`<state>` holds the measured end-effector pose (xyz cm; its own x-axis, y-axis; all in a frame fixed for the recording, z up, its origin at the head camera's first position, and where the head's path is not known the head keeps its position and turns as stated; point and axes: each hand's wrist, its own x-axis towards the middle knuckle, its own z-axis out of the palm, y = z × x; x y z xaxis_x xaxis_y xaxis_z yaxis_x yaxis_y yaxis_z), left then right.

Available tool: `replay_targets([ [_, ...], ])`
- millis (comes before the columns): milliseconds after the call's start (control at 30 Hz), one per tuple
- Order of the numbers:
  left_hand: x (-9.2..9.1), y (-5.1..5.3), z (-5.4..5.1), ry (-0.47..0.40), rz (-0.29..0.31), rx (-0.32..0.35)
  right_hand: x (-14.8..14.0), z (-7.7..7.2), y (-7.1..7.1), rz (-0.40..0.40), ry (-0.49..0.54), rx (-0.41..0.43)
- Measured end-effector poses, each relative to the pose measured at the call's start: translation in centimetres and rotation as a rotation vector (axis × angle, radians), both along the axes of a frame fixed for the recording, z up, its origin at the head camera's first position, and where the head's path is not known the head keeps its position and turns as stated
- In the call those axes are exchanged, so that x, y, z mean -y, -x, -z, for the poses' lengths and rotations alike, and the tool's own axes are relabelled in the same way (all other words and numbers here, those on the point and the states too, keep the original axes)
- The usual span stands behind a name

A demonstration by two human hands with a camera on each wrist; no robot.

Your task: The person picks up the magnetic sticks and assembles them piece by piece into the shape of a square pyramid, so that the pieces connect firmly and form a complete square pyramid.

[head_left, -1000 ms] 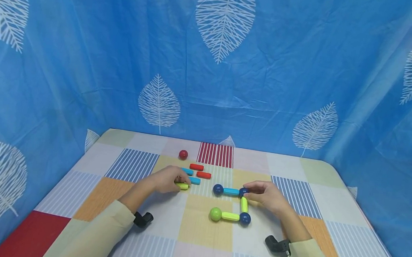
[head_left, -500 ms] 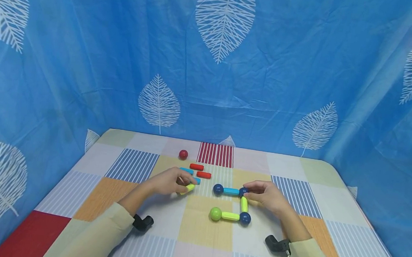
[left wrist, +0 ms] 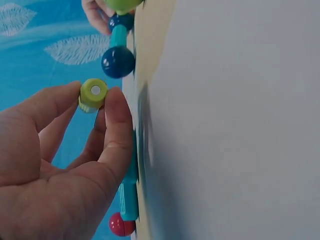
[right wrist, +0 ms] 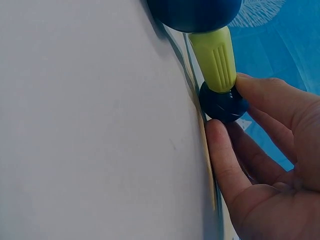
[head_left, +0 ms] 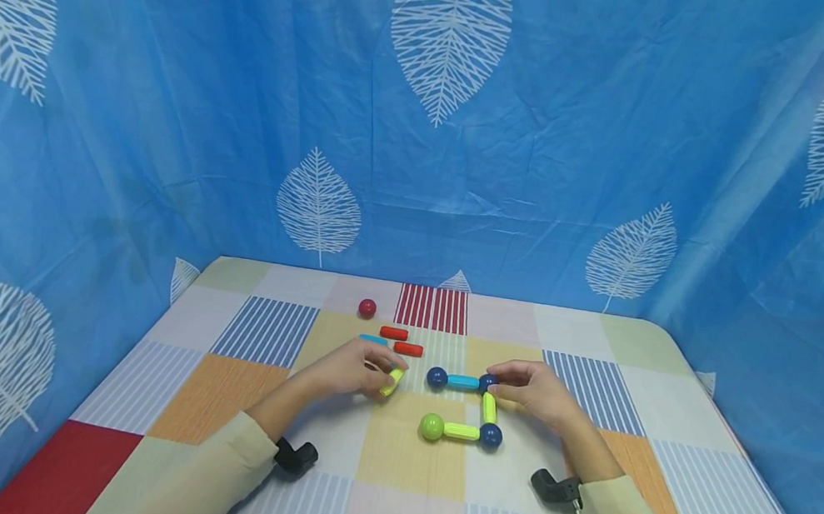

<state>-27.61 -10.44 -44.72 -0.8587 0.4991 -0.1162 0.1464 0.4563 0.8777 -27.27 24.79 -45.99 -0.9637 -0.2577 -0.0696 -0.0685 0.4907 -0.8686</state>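
Between thumb and fingers, my left hand (head_left: 351, 369) pinches a yellow-green rod (head_left: 393, 381); in the left wrist view the rod's round end (left wrist: 95, 90) shows a pale centre. My right hand (head_left: 538, 392) grips the dark blue ball (head_left: 487, 383) at the top right corner of a joined chain. From that ball a light blue rod (head_left: 462, 382) runs left to another blue ball (head_left: 437, 378). A yellow-green rod (head_left: 490, 408) runs down to a third blue ball (head_left: 490, 436), and one more rod (head_left: 461, 431) joins it to a green ball (head_left: 432, 427).
Two red rods (head_left: 394, 334) (head_left: 408, 349) lie behind my left hand, beside a partly covered light blue rod (head_left: 374, 339). Farther back is a red ball (head_left: 367, 308). A blue curtain (head_left: 521, 218) with white leaf prints surrounds the patchwork tablecloth (head_left: 412, 466).
My left hand has moved right toward the chain with the yellow-green rod, which has turned from lying flat to a steep slant. My right hand and the chain have stayed in place.
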Motion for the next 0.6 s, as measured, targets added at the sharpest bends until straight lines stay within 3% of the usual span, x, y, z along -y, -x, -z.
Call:
replay_targets([
  [367, -1.4, -0.5, 0.6, -0.052, -0.036, 0.047, 0.0, 0.0, 0.1, -0.002, 0.010, 0.005],
  [600, -2.7, -0.9, 0.8, -0.191, -0.056, 0.179, -0.1, 0.2, 0.1, -0.007, 0.012, -0.009],
])
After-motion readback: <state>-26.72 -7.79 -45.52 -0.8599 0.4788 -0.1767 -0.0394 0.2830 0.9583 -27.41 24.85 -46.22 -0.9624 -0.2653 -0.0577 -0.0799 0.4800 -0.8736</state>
